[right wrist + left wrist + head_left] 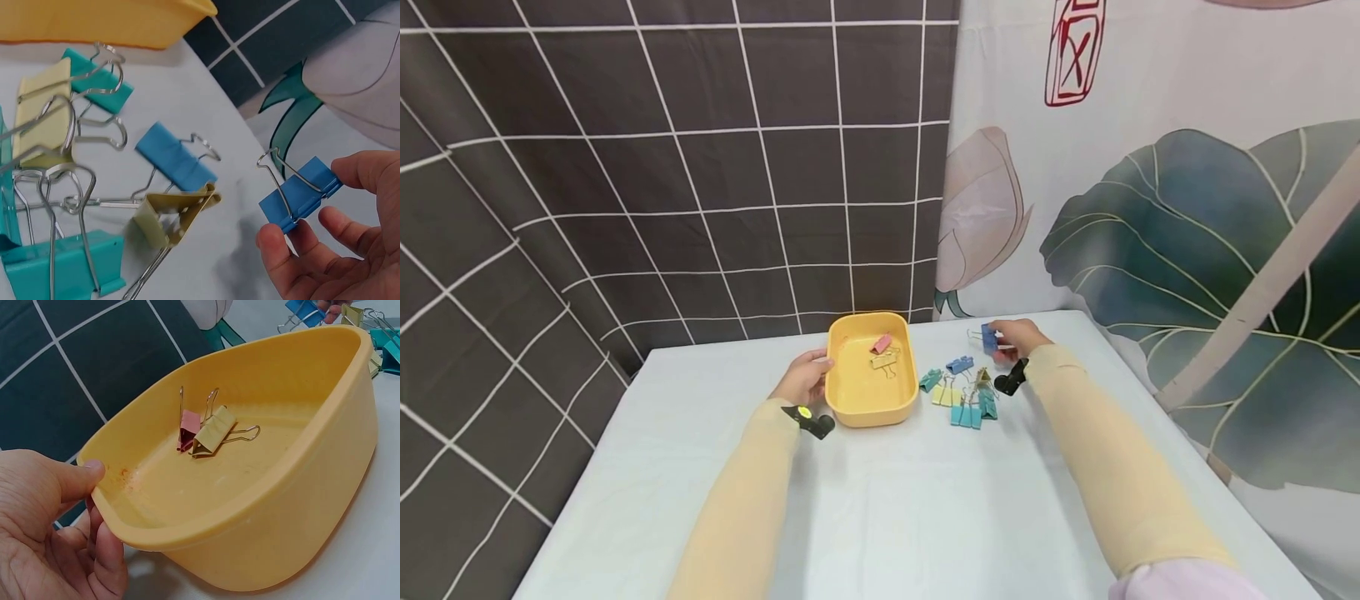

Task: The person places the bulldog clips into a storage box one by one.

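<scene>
A yellow plastic bin (871, 411) stands on the table, and my left hand (805, 377) pinches its left rim between thumb and fingers. Inside lie a pink binder clip (189, 429) and a yellow binder clip (214, 431), side by side. My right hand (350, 231) holds a blue binder clip (301, 195) by its ends, raised off the table. Left of that hand, a second blue binder clip (176, 156) lies close to an olive-yellow clip (156, 222) tipped on its side. Several teal and pale yellow clips are clustered beside them.
A white-covered table (880, 517) carries everything. Behind it hangs a dark cloth with a white grid (790, 167), and a lotus-print curtain (1000, 83) at the right. The loose clips sit between the bin and my right wrist.
</scene>
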`<state>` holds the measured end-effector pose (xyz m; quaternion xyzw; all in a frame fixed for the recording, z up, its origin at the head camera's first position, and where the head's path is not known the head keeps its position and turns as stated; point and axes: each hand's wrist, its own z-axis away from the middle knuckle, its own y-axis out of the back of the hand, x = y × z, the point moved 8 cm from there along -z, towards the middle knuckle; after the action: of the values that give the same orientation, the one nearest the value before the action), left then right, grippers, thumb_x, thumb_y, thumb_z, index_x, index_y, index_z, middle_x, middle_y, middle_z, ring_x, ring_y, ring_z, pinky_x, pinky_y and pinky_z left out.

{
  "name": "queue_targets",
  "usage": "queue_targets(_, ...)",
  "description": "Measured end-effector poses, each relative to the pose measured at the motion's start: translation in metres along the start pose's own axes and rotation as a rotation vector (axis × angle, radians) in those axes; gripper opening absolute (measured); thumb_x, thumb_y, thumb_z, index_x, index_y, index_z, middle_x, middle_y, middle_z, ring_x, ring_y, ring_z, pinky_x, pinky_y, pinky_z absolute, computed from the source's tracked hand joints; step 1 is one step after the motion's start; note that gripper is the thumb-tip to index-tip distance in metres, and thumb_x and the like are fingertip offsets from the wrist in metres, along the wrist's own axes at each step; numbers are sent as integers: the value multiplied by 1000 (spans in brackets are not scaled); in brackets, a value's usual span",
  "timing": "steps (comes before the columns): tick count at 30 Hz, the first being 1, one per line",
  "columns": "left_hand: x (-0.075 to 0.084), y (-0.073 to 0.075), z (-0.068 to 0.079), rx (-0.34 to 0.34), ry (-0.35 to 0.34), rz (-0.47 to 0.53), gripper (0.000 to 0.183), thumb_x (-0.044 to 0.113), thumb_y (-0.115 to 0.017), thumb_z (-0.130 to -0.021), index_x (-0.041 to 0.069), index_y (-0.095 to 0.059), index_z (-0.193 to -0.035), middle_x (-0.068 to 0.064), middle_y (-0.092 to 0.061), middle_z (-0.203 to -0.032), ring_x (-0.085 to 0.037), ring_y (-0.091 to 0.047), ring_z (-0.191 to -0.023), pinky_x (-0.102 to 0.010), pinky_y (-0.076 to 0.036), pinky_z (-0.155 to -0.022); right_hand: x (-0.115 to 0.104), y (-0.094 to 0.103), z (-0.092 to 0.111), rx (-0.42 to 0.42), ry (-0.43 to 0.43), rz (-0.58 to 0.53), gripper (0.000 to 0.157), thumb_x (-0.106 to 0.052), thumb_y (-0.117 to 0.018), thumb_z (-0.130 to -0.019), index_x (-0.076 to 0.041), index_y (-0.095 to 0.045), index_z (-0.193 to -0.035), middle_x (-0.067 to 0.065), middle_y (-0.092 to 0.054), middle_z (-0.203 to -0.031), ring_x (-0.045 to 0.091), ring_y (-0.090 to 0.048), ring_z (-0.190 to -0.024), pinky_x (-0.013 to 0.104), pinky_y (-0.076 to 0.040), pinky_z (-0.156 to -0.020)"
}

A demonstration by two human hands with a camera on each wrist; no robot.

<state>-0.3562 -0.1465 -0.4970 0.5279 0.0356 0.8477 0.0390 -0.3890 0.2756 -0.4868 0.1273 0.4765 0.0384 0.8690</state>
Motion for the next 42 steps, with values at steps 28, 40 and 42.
queue_targets(28,-3,1,-4,5,11,8,45,17,-58,-104,13,-49,-148,-15,-60,-126,-23,-57,-98,-27,-48,-75,-50,-69,26,-102,42,91,72,-32,-58,-102,-6,-23,-159,22,-48,-143,19,-61,-82,28,-58,-79)
queue_targets(40,-1,0,-2,2,11,9,44,18,-57,-105,13,-49,-148,-15,-60,-125,-20,-59,-91,-23,-47,-64,-65,-100,40,-161,92,94,69,-27,-64,-100,-3,-28,-153,22,-51,-139,19,-62,-76,28,-58,-77)
queue_targets(42,-1,0,-2,-1,7,7,44,18,-56,-105,13,-48,-148,-16,-61,-124,-19,-60,-89,-23,-47,-64,-68,-106,42,-168,108,105,67,-26,-64,-99,-2,-31,-152,22,-52,-136,20,-61,-75,29,-58,-76)
